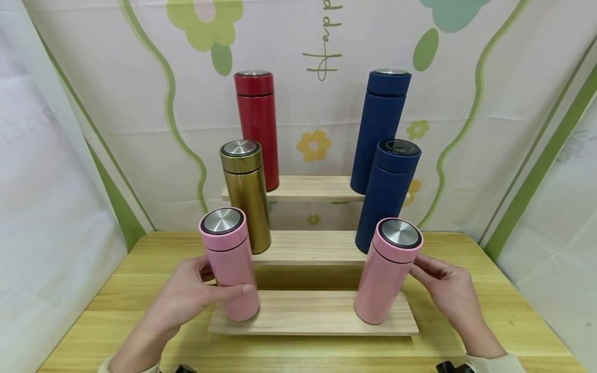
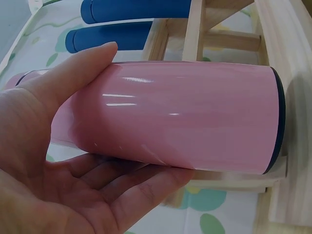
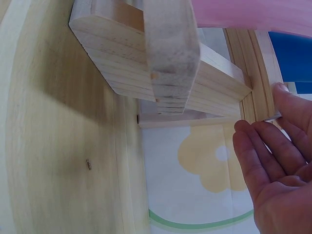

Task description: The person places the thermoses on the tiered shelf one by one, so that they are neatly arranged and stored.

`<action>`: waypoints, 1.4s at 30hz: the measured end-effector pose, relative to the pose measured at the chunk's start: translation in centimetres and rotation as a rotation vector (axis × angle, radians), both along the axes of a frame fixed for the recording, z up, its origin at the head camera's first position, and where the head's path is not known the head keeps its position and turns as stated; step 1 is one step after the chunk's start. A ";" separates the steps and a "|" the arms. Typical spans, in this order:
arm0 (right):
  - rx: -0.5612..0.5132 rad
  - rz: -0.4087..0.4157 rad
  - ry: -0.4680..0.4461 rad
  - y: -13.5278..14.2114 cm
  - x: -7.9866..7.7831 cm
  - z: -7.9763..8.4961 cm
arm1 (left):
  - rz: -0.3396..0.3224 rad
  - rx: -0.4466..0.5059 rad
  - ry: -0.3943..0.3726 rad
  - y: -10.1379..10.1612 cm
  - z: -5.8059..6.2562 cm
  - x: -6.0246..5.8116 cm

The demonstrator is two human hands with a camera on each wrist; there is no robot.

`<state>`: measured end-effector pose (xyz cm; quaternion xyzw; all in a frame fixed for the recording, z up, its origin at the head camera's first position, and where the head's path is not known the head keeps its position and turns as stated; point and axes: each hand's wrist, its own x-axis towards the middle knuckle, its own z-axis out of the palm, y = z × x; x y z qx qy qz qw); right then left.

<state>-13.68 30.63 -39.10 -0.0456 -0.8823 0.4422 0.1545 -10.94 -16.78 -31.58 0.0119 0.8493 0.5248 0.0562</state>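
Observation:
My left hand [image 1: 186, 292] holds a pink thermos flask [image 1: 228, 269] at the left end of the lowest wooden shelf [image 1: 308, 313]. The left wrist view has the thumb along one side of this flask [image 2: 195, 114] and the fingers against the other; whether its base touches the shelf I cannot tell. A second pink thermos flask [image 1: 384, 280] stands at the right end of that shelf. Beside it is my right hand [image 1: 448, 292], fingers loosely bent. In the right wrist view this hand [image 3: 280, 156] grips nothing and lies close to a shelf's end [image 3: 256, 78].
Behind stand a gold flask [image 1: 247, 207] and a blue flask [image 1: 384, 197] on the middle shelf [image 1: 312, 246]. Above them, a red flask [image 1: 258, 129] and another blue one [image 1: 380, 124] occupy the top shelf [image 1: 312, 186]. The stand rests on a wooden table [image 1: 485, 274] before a patterned cloth.

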 end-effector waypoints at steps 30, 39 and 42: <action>-0.015 0.006 0.007 -0.1 -0.1 0.0 | -0.070 0.033 0.027 0.8 -1.6 -0.6; -0.010 0.007 0.002 0.0 0.0 0.1 | -0.105 0.047 0.047 0.6 -2.0 -0.7; -0.005 0.006 0.003 0.0 0.0 0.0 | -0.109 0.039 0.053 0.6 -2.1 -0.6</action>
